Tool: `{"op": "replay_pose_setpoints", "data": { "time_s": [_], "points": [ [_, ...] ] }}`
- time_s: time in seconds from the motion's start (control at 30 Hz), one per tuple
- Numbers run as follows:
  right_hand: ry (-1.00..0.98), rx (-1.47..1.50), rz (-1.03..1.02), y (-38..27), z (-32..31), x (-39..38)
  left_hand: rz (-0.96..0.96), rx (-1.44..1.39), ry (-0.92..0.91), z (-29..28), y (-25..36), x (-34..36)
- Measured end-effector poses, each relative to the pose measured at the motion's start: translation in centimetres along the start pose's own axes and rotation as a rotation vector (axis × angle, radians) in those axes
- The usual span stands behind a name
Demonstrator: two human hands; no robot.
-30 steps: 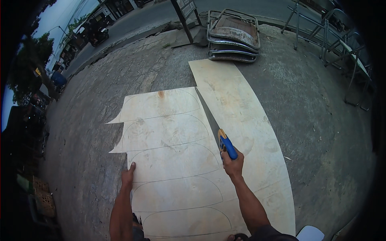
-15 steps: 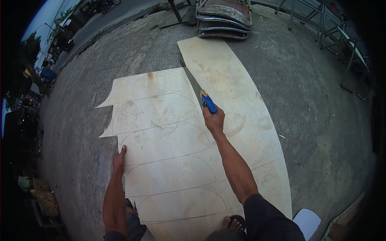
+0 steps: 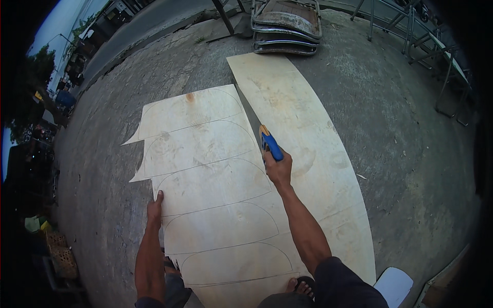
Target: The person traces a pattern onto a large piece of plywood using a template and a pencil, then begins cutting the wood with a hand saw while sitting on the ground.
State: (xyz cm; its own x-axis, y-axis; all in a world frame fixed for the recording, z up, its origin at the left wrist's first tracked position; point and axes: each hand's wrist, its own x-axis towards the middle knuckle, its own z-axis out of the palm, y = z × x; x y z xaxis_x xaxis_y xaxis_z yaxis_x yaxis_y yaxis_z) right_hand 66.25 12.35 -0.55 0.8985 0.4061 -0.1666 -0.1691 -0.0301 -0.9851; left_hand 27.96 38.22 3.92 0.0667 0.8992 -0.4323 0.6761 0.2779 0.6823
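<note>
A large plywood sheet [image 3: 215,187] lies before me, marked with several pencilled rounded outlines; its left edge is cut into jagged points. My left hand [image 3: 155,205] grips that left edge, thumb on top and fingers hidden beneath. My right hand [image 3: 279,167] is wrapped round the blue and orange handle of a handsaw [image 3: 272,145]. The handle stands at the near end of a long open cut, and the blade is hard to make out there. Right of the cut, a wide plywood strip [image 3: 308,133] with a curved outer edge is still joined at the near end.
Beyond the strip's far end stands a stack of worn metal-framed folding chairs [image 3: 286,31]. Metal frames [image 3: 411,31] stand at the far right. My sandalled foot [image 3: 303,286] is at the sheet's near edge. A white panel [image 3: 394,287] lies at lower right, a woven basket [image 3: 61,251] at lower left.
My right hand and the handsaw have moved nearer to me and slightly right along the cut. My left hand keeps its hold on the sheet's edge. The whole view has shifted a little.
</note>
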Motion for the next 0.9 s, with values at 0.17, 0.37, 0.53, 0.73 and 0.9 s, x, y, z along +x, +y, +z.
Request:
{"op": "replay_pose_setpoints", "data": {
  "time_s": [0.17, 0.37, 0.53, 0.73, 0.9],
  "points": [
    [-0.017, 0.167, 0.022, 0.2, -2.7, -7.0, 0.038, 0.125, 0.112, -2.3, 1.4, -0.8],
    [-0.019, -0.028, 0.037, -0.8, -1.3, -0.9, 0.022, 0.036, -0.011, 0.9, 0.0, 0.0],
    [-0.028, 0.099, 0.029, 0.0, -4.0, -9.4, 0.067, 0.140, 0.086, -2.0, 0.6, -1.5],
    [0.021, -0.086, -0.021, -0.9, -1.4, -0.8, 0.014, 0.074, -0.007, 1.7, 0.5, 0.1],
    [-0.075, 0.185, 0.056, -1.0, -6.5, -14.5, 0.086, 0.125, 0.103, -3.9, -0.1, -0.9]
  ]
}}
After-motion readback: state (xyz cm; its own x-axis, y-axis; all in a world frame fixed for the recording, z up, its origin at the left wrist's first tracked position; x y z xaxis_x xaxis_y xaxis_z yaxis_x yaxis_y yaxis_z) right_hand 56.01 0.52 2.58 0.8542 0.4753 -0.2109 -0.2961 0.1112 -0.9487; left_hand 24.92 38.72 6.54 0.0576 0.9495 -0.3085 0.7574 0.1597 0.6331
